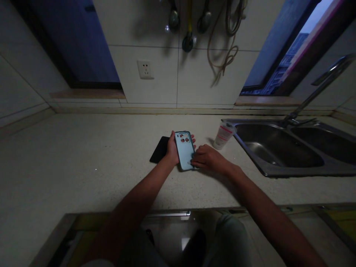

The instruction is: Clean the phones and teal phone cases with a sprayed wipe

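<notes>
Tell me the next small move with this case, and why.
Probably lift the right hand off and reach for the black slab. The left hand grips the case, back up. The right hand touches its lower edge, and the slab lies flat on the counter beside the left hand.

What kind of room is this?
Most likely a home kitchen: a stainless steel double sink with a long tap, metal utensils hanging on the white tiled wall, and a pale speckled countertop where the left hand grips a teal phone.
</notes>
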Demonstrator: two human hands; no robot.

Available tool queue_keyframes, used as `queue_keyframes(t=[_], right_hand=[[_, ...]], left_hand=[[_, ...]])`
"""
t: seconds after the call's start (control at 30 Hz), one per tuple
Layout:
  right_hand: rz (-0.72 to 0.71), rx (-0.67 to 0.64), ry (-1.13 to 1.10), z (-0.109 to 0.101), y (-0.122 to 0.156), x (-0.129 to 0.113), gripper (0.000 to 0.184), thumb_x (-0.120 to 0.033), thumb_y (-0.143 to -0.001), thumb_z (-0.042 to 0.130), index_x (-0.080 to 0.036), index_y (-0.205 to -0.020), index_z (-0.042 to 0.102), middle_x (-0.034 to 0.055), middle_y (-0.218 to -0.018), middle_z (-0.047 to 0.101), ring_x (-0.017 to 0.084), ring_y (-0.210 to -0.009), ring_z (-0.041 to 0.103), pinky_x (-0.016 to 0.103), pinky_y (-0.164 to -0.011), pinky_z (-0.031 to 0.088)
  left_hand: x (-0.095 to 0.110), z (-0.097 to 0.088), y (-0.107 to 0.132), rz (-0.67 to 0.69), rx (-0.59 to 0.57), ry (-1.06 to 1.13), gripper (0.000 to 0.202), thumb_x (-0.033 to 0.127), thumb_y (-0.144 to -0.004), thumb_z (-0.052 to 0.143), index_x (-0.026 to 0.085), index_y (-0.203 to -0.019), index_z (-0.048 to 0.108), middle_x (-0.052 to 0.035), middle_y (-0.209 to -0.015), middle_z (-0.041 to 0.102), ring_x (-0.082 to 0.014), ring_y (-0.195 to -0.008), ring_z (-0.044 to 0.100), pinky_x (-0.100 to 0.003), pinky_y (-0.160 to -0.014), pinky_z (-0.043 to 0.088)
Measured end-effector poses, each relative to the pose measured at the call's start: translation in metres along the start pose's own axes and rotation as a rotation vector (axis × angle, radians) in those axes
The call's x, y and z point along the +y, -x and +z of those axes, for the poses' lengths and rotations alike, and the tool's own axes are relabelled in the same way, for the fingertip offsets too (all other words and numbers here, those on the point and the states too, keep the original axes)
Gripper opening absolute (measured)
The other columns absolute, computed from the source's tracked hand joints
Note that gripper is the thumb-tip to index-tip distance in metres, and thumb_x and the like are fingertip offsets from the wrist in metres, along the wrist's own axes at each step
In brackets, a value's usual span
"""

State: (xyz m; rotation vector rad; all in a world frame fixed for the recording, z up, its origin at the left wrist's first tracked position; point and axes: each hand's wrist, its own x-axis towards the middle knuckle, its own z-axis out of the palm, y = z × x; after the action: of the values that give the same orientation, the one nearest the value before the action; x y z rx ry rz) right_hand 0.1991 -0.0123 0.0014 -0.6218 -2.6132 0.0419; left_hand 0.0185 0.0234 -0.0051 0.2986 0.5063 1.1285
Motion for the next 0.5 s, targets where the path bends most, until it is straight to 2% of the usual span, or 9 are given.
queue_keyframes(t=[0.2,0.33,0.5], right_hand=[[0.105,0.064,0.199,0.009,0.004,0.012,0.029,-0.032,-0.1,0.057,-0.019,-0.081,0.074,0.0064,-0.076,0.068,0.018,-0.073,0.055,0.033,-0.068,0.032],[0.262,0.138,0.253,0.017,0.002,0.014,0.027,-0.03,-0.1,0.056,-0.017,-0.084,0.073,0.0087,-0.08,0.067,0.019,-0.073,0.054,0.033,-0.065,0.032],[0.48,0.294,0.309,0.02,0.002,0.021,0.027,-0.031,-0.101,0.055,-0.017,-0.084,0.071,0.0104,-0.082,0.065,0.021,-0.07,0.054,0.033,-0.06,0.033]], left_hand=[[0.0,-0.001,-0.001,0.006,0.012,-0.008,0.062,0.061,-0.1,0.031,0.013,-0.111,0.069,-0.0166,-0.098,0.075,-0.027,-0.085,0.073,-0.043,-0.081,0.057],[-0.007,0.0,-0.002,-0.046,0.006,-0.03,0.058,0.061,-0.098,0.04,0.013,-0.107,0.071,-0.0169,-0.097,0.075,-0.0276,-0.084,0.073,-0.043,-0.081,0.057],[-0.022,0.006,0.003,-0.168,-0.038,-0.06,0.052,0.059,-0.097,0.044,0.015,-0.097,0.072,-0.0134,-0.084,0.075,-0.0272,-0.077,0.073,-0.041,-0.077,0.058]])
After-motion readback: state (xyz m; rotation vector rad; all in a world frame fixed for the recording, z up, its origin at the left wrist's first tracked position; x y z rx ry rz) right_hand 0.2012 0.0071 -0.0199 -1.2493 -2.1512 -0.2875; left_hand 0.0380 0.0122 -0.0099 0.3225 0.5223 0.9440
